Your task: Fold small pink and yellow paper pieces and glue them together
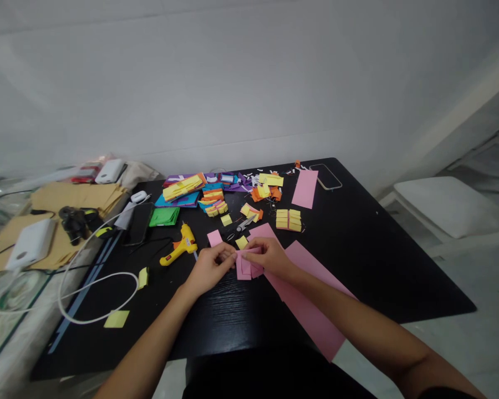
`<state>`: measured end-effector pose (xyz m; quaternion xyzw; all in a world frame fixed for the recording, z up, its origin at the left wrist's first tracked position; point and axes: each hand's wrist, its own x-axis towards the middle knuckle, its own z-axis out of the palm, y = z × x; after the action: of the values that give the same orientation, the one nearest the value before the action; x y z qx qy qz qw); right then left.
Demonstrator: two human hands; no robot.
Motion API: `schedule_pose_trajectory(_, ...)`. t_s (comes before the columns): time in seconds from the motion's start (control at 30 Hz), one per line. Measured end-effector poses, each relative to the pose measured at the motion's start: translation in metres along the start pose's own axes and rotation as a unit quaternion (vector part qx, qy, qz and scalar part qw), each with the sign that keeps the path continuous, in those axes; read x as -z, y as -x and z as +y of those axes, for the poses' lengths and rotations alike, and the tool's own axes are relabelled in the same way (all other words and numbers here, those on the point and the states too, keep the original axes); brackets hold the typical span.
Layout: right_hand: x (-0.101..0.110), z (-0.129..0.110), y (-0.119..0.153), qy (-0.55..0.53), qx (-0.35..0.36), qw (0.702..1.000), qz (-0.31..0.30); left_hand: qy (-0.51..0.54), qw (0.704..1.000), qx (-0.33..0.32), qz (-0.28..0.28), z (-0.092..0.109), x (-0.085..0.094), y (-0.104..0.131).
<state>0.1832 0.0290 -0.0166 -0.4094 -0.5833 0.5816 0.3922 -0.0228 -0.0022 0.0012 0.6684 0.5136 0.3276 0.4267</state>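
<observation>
Between my two hands, above the near part of the black table [228, 321], is a small folded piece of pink paper [244, 270]. My left hand [211, 266] pinches its left edge with thumb and fingers. From the upper right, my right hand [270, 256] grips the same paper, its thumb and fingers closed on it. Long pink paper strips [311, 299] lie under my right forearm. Just beyond my hands are scissors [246, 223], a yellow paper square [242, 242] and a small pink piece [214, 238].
A yellow glue gun [178, 246] lies left of my hands. Bundled yellow paper strips [288, 220], orange scraps [266, 191] and green paper [164, 216] are farther back. A phone [326, 176] lies far right. A white cable [100, 321] loops across the left side.
</observation>
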Motion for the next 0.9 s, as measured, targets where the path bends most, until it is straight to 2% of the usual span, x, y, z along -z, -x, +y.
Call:
schedule_pose_trajectory(0.17, -0.001, 0.0, 0.001, 0.01, -0.019, 0.999, -0.024, -0.039, 0.999, -0.016, -0.016, 0.001, -0.002, 0.0)
schedule_pose_trajectory(0.33, 0.0, -0.003, 0.004, 0.077, 0.002, 0.997, -0.031, -0.053, 0.998, -0.027, -0.026, 0.002, -0.002, 0.001)
schedule_pose_trajectory(0.5, -0.001, -0.008, 0.007, 0.118, 0.034, 0.992, -0.024, -0.068, 0.997, -0.033, -0.024, 0.004, -0.002, 0.002)
schedule_pose_trajectory(0.9, -0.002, -0.004, 0.009, 0.133, 0.038, 0.99, -0.009, -0.104, 0.993, -0.035, -0.033, 0.01, 0.003, 0.002)
